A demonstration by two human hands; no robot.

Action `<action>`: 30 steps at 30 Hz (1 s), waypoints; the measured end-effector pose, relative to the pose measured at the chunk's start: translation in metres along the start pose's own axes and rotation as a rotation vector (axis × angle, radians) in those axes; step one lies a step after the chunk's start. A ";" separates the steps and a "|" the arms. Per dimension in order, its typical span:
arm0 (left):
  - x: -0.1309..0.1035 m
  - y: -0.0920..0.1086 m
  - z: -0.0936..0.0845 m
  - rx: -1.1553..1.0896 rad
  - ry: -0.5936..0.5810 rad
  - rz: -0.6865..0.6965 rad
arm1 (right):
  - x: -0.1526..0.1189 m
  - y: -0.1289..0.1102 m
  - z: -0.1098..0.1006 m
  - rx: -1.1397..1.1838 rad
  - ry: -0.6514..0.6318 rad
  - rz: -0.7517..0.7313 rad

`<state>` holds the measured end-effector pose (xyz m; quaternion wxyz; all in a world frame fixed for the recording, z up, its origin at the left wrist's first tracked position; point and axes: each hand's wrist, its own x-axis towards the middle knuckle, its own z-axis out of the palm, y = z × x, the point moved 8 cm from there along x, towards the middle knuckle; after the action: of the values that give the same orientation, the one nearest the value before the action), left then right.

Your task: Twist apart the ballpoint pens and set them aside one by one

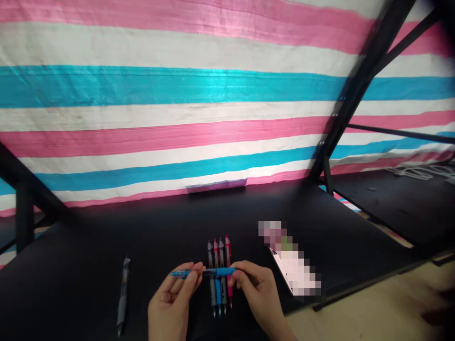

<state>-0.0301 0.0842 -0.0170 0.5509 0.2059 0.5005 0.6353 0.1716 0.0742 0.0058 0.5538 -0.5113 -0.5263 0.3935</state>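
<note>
Pinching a blue pen point(210, 272) crosswise, left hand point(170, 298) and right hand point(261, 291), fingers point(253, 270) bent.

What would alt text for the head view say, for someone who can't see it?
A person's left hand and right hand hold a blue pen crosswise over four pens lying side by side on a black table. A gray-gripped pen lies apart to the left, a pixelated item to the right; a striped sheet hangs behind.
</note>
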 end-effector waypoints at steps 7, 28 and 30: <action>0.001 0.002 -0.003 -0.026 0.013 0.044 | -0.001 0.006 -0.002 0.100 0.036 0.033; -0.001 0.008 -0.004 -0.047 -0.059 0.117 | 0.003 0.005 0.002 0.050 -0.077 0.076; 0.000 0.007 -0.005 -0.045 -0.068 0.125 | 0.002 0.007 0.002 0.038 -0.085 0.082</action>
<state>-0.0376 0.0829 -0.0125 0.5316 0.2456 0.4532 0.6721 0.1704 0.0780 -0.0007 0.5241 -0.5044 -0.5205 0.4472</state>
